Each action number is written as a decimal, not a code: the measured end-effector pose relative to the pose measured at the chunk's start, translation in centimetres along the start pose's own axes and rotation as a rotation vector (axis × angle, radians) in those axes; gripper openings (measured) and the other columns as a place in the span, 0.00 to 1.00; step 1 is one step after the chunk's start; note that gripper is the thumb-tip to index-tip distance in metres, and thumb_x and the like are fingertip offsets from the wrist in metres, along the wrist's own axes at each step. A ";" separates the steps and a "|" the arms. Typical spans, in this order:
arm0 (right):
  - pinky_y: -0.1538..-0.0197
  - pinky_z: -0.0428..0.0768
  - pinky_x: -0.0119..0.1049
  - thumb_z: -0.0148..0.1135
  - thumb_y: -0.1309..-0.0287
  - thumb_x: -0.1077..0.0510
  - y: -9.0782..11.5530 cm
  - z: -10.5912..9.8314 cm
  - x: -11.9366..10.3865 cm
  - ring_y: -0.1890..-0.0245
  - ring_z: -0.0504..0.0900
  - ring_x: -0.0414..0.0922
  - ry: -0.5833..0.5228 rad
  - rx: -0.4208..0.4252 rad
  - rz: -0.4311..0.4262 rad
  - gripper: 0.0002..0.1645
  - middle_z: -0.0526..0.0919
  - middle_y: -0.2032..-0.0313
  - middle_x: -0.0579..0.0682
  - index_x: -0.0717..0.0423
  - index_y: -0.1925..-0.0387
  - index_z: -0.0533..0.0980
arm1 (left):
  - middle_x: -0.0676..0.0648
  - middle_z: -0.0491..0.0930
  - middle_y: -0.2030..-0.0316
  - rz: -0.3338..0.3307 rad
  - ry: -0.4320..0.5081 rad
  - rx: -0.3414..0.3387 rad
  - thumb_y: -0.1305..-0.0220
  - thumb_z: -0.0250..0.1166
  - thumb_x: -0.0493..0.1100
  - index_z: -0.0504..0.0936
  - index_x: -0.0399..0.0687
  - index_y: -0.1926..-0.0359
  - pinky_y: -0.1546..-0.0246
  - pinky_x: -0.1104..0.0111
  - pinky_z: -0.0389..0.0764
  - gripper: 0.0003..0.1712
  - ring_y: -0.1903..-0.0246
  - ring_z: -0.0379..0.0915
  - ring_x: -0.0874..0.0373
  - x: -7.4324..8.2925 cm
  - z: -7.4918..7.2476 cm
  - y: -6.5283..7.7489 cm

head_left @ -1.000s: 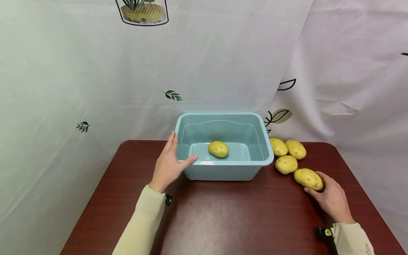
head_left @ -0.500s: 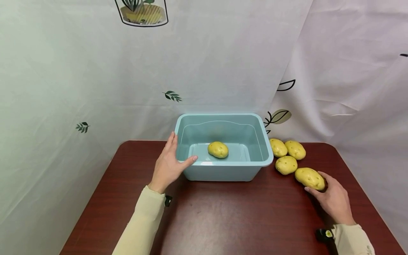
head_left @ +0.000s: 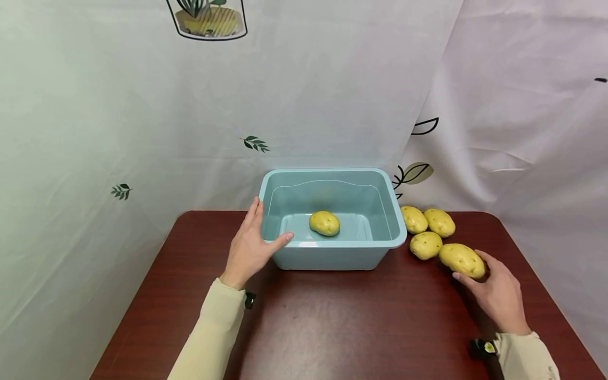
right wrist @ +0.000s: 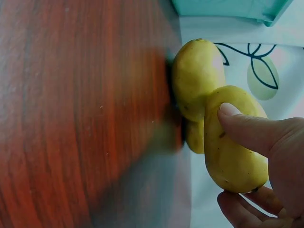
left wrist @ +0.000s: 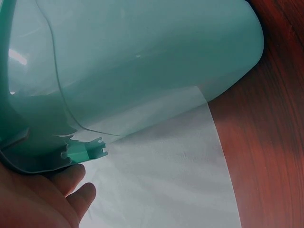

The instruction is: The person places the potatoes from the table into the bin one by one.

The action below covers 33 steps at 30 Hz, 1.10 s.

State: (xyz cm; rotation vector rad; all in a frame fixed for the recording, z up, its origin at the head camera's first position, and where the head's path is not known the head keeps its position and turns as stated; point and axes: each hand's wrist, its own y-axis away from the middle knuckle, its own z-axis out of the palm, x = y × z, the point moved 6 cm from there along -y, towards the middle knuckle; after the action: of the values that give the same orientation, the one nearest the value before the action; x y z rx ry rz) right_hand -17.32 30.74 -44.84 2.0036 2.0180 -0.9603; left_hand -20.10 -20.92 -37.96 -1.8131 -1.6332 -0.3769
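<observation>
In the head view my left hand (head_left: 248, 250) holds the near left corner of a light blue plastic tub (head_left: 332, 258), thumb over the front rim and fingers along the left side. The left wrist view shows fingertips (left wrist: 84, 194) just under the tub's rim. One yellow potato (head_left: 324, 224) lies inside on the tub's floor. Off to the right, my right hand (head_left: 501, 295) grips another potato (head_left: 462, 259) between thumb and fingers, raised above the table. In the right wrist view the thumb lies across this potato (right wrist: 232, 156), which overlaps the potatoes behind it.
Beside the tub's right end, a group of potatoes (head_left: 426, 246) sits on the dark red wooden table (head_left: 332, 327). A white printed cloth (head_left: 332, 105) hangs close behind the tub and the table's back edge.
My right hand has lifted its potato slightly off the table, up and away from where it lay near the others. The left hand and tub keep their place.
</observation>
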 end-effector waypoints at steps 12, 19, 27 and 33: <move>0.54 0.68 0.63 0.81 0.54 0.52 -0.5 -0.7 -1.1 0.48 0.75 0.68 -0.014 0.057 -0.010 0.45 0.78 0.46 0.71 0.65 0.37 0.73 | 0.49 0.44 0.20 -0.003 -0.007 -0.004 0.43 0.63 0.76 0.51 0.39 0.21 0.34 0.46 0.65 0.64 0.23 0.46 0.49 0.0 0.0 0.0; 0.53 0.67 0.63 0.81 0.54 0.51 -0.7 -1.2 -2.1 0.47 0.75 0.69 -0.024 0.075 -0.030 0.45 0.78 0.46 0.71 0.64 0.36 0.73 | 0.49 0.44 0.20 -0.003 -0.011 -0.002 0.43 0.63 0.76 0.52 0.38 0.22 0.34 0.46 0.65 0.64 0.23 0.46 0.49 0.0 0.0 0.0; 0.51 0.68 0.62 0.82 0.55 0.52 -0.7 -1.9 -3.7 0.45 0.75 0.67 -0.041 0.097 -0.059 0.45 0.78 0.45 0.69 0.63 0.36 0.73 | 0.47 0.44 0.21 0.003 -0.015 -0.003 0.43 0.64 0.75 0.52 0.38 0.22 0.34 0.47 0.66 0.64 0.23 0.46 0.49 0.0 0.0 -0.1; 0.51 0.68 0.61 0.82 0.56 0.53 -0.9 -2.3 -4.6 0.45 0.75 0.66 -0.055 0.119 -0.084 0.46 0.79 0.45 0.68 0.61 0.35 0.74 | 0.47 0.45 0.21 0.003 -0.014 -0.002 0.43 0.64 0.75 0.52 0.38 0.22 0.34 0.47 0.66 0.64 0.24 0.47 0.49 0.0 0.0 -0.1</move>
State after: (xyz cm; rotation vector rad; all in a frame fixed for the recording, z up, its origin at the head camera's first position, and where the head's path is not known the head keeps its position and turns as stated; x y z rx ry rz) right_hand -16.94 28.09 -40.34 1.9392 2.0762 -1.1655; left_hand -20.23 -20.91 -37.94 -1.8239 -1.6396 -0.3656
